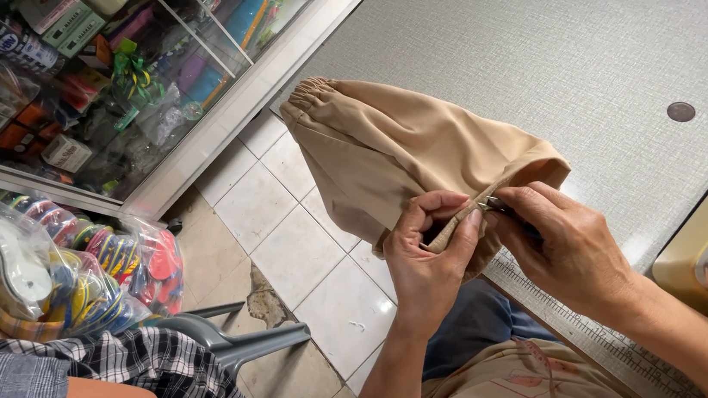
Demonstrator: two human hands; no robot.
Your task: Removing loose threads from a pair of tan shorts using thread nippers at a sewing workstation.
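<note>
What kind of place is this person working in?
Probably a small tailoring corner in a shop: a tan elastic-waisted garment on a grey speckled worktable with a ruler edge, beside a glass display cabinet.

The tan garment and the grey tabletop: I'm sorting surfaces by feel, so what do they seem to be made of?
The tan garment looks like thin woven cloth, matte, judging by its soft folds and gathered elastic edge. The left hand and right hand pinch its hem. The grey tabletop looks like hard laminate with a fine speckled texture and a dull sheen, though that is uncertain.
</note>
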